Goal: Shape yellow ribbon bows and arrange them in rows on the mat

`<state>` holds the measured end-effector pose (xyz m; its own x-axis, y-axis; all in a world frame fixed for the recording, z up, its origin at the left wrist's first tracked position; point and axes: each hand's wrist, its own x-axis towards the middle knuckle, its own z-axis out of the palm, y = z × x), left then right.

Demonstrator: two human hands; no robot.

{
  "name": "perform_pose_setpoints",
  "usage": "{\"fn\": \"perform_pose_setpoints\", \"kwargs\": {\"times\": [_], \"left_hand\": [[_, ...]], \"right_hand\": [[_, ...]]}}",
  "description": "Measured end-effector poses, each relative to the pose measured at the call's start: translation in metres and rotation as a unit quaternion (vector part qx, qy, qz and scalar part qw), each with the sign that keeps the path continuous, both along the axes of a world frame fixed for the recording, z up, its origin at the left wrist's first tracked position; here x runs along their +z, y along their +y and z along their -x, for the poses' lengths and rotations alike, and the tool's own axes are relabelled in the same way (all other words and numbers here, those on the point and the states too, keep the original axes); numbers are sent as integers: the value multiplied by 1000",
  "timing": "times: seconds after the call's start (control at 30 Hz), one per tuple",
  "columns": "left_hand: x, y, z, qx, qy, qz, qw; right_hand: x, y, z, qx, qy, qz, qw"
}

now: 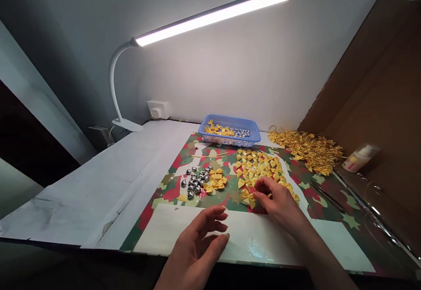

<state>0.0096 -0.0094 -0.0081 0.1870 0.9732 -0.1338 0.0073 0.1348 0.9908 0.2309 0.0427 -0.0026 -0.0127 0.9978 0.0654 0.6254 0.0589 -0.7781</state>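
My right hand (pixel 274 198) reaches over the front of the rows of yellow bows (pixel 258 167). Its thumb and index finger are closed at the right edge of one yellow bow (pixel 247 198); the fingertips partly cover it. My left hand (pixel 205 239) hovers above the white strip (pixel 253 244) near the table's front, its fingers curved and apart with nothing between them. Beyond the left hand lie a cluster of silver bells (pixel 196 184) and a small heap of loose yellow bows (pixel 216 180).
A blue basket (pixel 253 139) holding bows and silver pieces stands at the back. Gold bow strands (pixel 309 150) are piled right, beside a small bottle (pixel 358 158) and dark tweezers (pixel 327 196). A lamp (pixel 213 16) arches overhead. Cardboard (pixel 371 84) walls the right side.
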Motion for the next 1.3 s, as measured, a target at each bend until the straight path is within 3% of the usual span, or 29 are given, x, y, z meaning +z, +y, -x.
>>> {"fn": "perform_pose_setpoints", "kwargs": {"times": [0.2,0.43,0.63,0.73,0.87,1.07,1.2,1.3], "left_hand": [[-7,1,4,8,15,3,1000],[-3,0,5,27,2,19,999],[7,1,11,102,-23,-13,994],[8,0,14,158,-38,-32,986],[5,-2,17,179,-57,-45,981],[2,-3,24,191,-70,-48,978],[1,-6,27,185,-72,-41,979],[4,-8,27,174,-64,-26,982]], "right_hand": [[3,26,0,0,-122,-11,993],[5,16,4,-22,-184,-90,979],[9,4,26,66,-197,-110,972],[6,10,46,109,-206,-126,964],[-1,23,76,145,-214,-153,954],[-4,37,95,158,-122,-154,968],[6,33,80,133,23,-124,983],[17,16,66,128,132,-57,981]]}}
